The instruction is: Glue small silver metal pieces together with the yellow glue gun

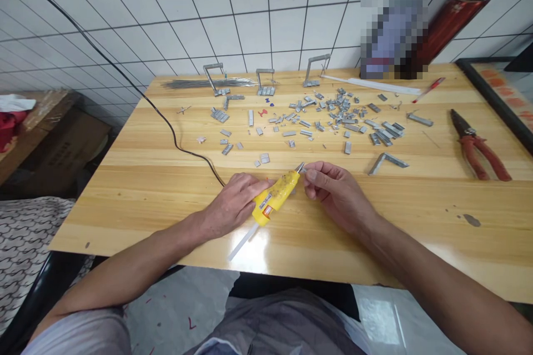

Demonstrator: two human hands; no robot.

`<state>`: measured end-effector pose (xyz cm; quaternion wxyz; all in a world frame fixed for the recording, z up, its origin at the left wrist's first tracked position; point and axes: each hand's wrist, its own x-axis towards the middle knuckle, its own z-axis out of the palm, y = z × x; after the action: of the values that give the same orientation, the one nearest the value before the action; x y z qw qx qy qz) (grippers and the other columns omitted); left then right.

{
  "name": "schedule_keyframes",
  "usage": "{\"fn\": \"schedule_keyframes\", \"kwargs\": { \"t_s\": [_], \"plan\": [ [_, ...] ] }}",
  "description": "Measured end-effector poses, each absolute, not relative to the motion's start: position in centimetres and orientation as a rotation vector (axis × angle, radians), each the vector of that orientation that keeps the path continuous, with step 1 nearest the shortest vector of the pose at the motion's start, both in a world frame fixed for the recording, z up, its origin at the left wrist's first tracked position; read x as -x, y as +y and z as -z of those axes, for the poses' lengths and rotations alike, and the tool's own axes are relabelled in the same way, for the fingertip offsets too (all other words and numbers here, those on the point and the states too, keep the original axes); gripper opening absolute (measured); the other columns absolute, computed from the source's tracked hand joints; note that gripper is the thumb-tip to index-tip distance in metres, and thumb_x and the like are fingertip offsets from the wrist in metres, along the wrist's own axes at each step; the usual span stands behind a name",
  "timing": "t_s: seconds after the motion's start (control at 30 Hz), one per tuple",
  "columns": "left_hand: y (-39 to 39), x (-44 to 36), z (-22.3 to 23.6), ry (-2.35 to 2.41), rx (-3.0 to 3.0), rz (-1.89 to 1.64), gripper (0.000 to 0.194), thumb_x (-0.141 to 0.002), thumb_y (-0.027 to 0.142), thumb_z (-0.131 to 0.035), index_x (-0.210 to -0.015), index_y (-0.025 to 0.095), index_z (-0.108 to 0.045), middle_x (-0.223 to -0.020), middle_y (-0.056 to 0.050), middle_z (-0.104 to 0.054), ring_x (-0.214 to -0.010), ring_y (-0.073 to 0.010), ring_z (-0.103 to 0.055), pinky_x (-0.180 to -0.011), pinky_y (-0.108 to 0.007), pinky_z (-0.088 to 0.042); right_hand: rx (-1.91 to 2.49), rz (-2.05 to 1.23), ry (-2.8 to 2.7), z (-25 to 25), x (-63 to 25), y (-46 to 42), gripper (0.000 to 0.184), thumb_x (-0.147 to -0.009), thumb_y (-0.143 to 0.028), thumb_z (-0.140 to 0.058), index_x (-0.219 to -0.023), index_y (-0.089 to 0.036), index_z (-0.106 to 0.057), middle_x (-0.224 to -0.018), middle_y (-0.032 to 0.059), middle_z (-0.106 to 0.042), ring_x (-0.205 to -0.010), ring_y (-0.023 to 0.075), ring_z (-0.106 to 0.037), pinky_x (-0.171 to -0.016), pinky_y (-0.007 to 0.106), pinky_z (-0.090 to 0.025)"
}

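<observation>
My left hand (235, 202) is wrapped round a yellow hot glue gun (277, 195), whose metal nozzle points up and to the right. A whitish glue stick (244, 241) sticks out of its back end. At the nozzle tip, my right hand (328, 186) is pinched closed; a small greyish piece seems to be between thumb and forefinger, too small to name. Beyond the hands lie many small grey strip pieces (341, 108). Small structures of the same grey pieces stand at the back, such as a bent frame (308, 72) on a flat foot.
Red-handled pliers (478, 147) lie at the right, near a black-edged frame (495, 100). Thin wires (200, 84), a white stick (383, 86) and a red pen (428, 89) lie along the back. A black cord (170, 127) crosses the table's left side. A red flask (458, 11) stands by the tiled wall.
</observation>
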<state>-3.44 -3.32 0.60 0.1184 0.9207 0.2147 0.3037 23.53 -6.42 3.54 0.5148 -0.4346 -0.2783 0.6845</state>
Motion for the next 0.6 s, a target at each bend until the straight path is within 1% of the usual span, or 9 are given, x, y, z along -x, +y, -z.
{"fn": "schedule_keyframes", "kwargs": {
  "t_s": [0.2, 0.3, 0.43, 0.6],
  "plan": [
    [-3.42, 3.36, -0.68, 0.628, -2.713, -0.922, 0.050, -0.109, 0.015, -0.051, -0.158, 0.019, -0.043, -0.120, -0.012, -0.072, -0.100, -0.0206, -0.065, -0.091, -0.036, -0.054, 1.066, -1.615, -0.650, -3.67, -23.49, -6.39, 0.035, -0.062, -0.044, -0.102, -0.080, -0.021, -0.083, -0.067, -0.0018, -0.068, -0.055, 0.0083, -0.052, -0.055, 0.024, -0.041],
    [-3.44, 3.34, -0.74, 0.623, -2.720, -0.913, 0.049, -0.109, 0.013, -0.051, -0.157, 0.018, -0.044, -0.117, -0.011, -0.070, -0.100, -0.0201, -0.064, -0.091, -0.035, -0.054, 1.080, -1.591, -0.654, -3.67, -23.48, -6.38, 0.035, -0.062, -0.044, -0.102, -0.080, -0.021, -0.083, -0.066, -0.0018, -0.067, -0.056, 0.0085, -0.052, -0.055, 0.024, -0.041],
    [-3.43, 3.31, -0.79, 0.606, -2.724, -0.913, 0.049, -0.108, 0.011, -0.051, -0.156, 0.016, -0.044, -0.119, -0.012, -0.069, -0.102, -0.0198, -0.063, -0.092, -0.035, -0.053, 1.092, -1.575, -0.665, -3.62, -23.42, -6.37, 0.035, -0.062, -0.045, -0.102, -0.079, -0.021, -0.083, -0.066, -0.0012, -0.068, -0.056, 0.0091, -0.052, -0.055, 0.025, -0.040],
    [-3.43, 3.25, -0.66, 0.613, -2.731, -0.925, 0.048, -0.109, 0.012, -0.050, -0.156, 0.018, -0.044, -0.115, -0.010, -0.069, -0.099, -0.0194, -0.063, -0.090, -0.034, -0.053, 1.106, -1.559, -0.679, -3.64, -23.32, -6.34, 0.035, -0.062, -0.045, -0.101, -0.077, -0.021, -0.082, -0.069, -0.0003, -0.070, -0.057, 0.0092, -0.052, -0.056, 0.025, -0.040]
  ]
}}
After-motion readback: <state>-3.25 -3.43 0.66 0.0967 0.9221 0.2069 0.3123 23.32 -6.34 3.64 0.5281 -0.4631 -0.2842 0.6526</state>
